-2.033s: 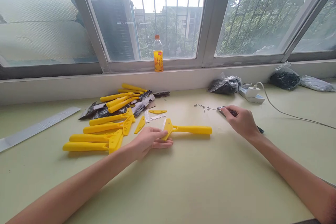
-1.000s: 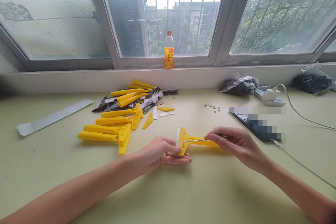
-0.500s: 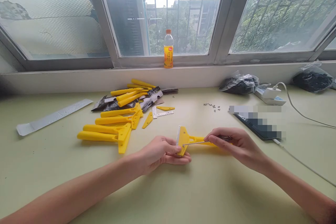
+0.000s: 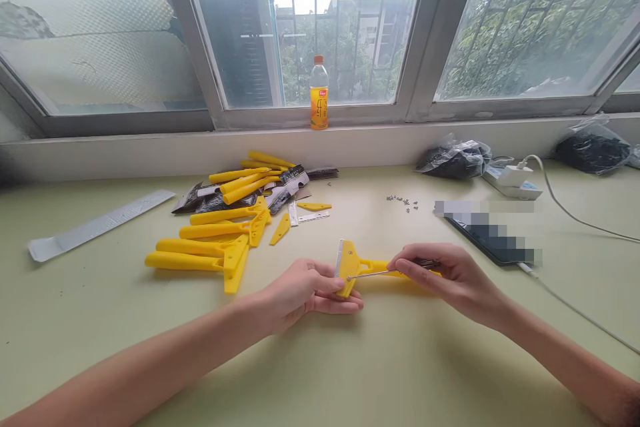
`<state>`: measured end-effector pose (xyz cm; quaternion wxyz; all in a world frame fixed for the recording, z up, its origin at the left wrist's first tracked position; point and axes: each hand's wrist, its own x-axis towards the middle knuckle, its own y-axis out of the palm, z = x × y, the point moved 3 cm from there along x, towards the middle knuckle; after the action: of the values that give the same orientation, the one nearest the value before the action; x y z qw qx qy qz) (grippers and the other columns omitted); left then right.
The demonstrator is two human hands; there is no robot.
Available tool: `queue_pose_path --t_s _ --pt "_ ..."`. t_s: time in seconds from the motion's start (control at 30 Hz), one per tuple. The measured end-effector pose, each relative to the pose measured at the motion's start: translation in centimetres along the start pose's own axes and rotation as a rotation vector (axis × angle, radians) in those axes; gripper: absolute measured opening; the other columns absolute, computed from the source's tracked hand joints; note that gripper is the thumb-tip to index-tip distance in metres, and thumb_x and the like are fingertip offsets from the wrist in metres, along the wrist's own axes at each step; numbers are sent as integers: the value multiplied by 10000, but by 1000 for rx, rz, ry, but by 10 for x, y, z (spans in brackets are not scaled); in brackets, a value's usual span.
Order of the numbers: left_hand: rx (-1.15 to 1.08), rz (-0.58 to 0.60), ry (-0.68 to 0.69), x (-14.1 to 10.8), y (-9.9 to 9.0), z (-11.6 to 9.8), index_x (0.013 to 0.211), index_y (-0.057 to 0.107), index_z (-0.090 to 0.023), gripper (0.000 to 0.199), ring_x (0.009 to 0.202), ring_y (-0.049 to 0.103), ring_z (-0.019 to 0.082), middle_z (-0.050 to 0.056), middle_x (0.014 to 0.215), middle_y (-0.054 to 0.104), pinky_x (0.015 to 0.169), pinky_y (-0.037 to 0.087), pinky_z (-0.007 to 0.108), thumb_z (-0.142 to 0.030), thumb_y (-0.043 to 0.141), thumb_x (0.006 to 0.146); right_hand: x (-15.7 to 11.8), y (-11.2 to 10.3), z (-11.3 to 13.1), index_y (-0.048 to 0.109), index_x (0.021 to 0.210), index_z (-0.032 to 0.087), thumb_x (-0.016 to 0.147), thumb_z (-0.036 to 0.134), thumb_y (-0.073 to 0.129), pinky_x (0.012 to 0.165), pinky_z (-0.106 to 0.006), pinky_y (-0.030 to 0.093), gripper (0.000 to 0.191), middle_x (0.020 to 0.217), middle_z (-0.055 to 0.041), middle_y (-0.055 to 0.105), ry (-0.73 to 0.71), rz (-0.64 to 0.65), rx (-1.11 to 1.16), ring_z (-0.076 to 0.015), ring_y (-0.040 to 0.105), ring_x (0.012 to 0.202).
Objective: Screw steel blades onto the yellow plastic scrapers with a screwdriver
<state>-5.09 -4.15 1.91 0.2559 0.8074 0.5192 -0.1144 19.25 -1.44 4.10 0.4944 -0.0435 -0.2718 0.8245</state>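
Note:
A yellow scraper [image 4: 351, 260] with a pale blade along its left edge lies sideways between my hands, its handle pointing right. My left hand [image 4: 310, 287] grips the lower end of its head, thumb on top and fingers beneath. In my right hand [image 4: 440, 270] is a thin screwdriver [image 4: 373, 273], held by its dark handle. The shaft slants left, its tip at the lower screw of the scraper head. An upper screw also shows in the head. My right hand and the screwdriver partly hide the scraper's handle.
Several yellow scrapers [image 4: 200, 247] lie left, with yellow handles [image 4: 247, 187] on black packaging behind. Loose yellow plates [image 4: 280, 229], metal blades [image 4: 313, 216] and small screws [image 4: 403, 201] lie farther back. A phone [image 4: 485, 237] with a cable is at right; a bottle [image 4: 319, 100] stands on the sill.
The whole view has shifted very slightly. Both hands keep the same hold, and the screwdriver tip stays at the lower screw.

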Motion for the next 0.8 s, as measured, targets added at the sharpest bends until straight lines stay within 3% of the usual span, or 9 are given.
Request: queue_pose_path --t_s 0.37,0.5,0.67,0.8 --pt "15 -5 20 1 1 1 943 721 -30 234 1048 740 301 233 1069 754 1040 560 362 -223 757 816 -1 2 2 737 897 175 984 504 552 512 -267 297 388 703 -25 579 -31 16 -91 -124 399 592" --pt "35 -55 96 1 7 2 979 712 -30 258 970 759 289 218 1006 762 985 591 389 -226 755 817 -2 2 2 723 903 186 999 474 534 494 -266 267 358 637 9 497 -66 25 -134 -111 333 547" --pt "46 -140 167 -2 15 6 952 682 -44 176 883 765 251 189 941 763 925 619 390 -196 699 865 -6 3 4 721 927 200 1030 460 469 502 -272 267 375 614 13 510 -125 34 -252 -113 333 524" --pt "41 -166 204 -2 19 9 955 672 -56 131 891 763 239 173 934 762 913 626 380 -172 671 893 -19 9 12 675 836 204 1039 437 452 518 -272 294 382 577 26 454 -143 -22 -391 -119 318 520"
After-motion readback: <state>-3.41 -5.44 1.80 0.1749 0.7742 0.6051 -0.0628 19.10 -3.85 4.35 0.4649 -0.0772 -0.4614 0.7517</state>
